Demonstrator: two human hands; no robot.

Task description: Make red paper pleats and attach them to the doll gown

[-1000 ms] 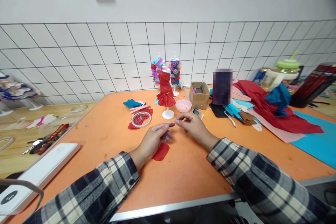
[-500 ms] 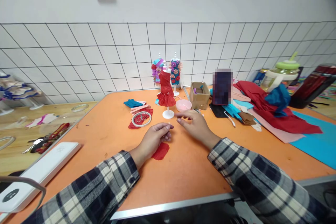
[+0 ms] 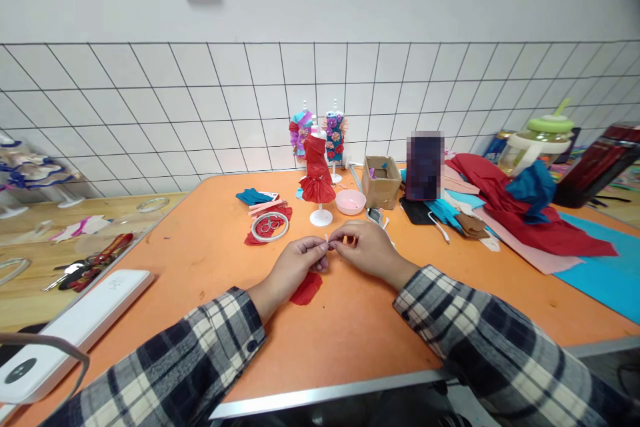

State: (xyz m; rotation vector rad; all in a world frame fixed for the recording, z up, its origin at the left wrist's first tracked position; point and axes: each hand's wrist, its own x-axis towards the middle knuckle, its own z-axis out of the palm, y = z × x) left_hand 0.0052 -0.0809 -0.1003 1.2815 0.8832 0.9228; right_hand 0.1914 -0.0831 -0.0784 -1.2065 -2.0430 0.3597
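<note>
Head view: what differs from half a second ago?

Right hand (image 3: 369, 250) then stood apart; its fingertips now meet those of the left hand (image 3: 300, 261) at a small pale strip (image 3: 327, 238). Red piece (image 3: 307, 289) stays on the orange table (image 3: 360, 333), partly covered by the left hand

Grip and position?

Left thumb and forefinger pinch the strip, between the hands; the right thumb and forefinger close in at it, but whether they hold it I cannot tell

Obstructions?

Red-dressed form (image 3: 317, 180) stands beyond the hands, partly hiding the blue-dressed form (image 3: 336, 140). Pink bowl (image 3: 351, 203) sits between it and the cardboard box (image 3: 381, 192)
</note>
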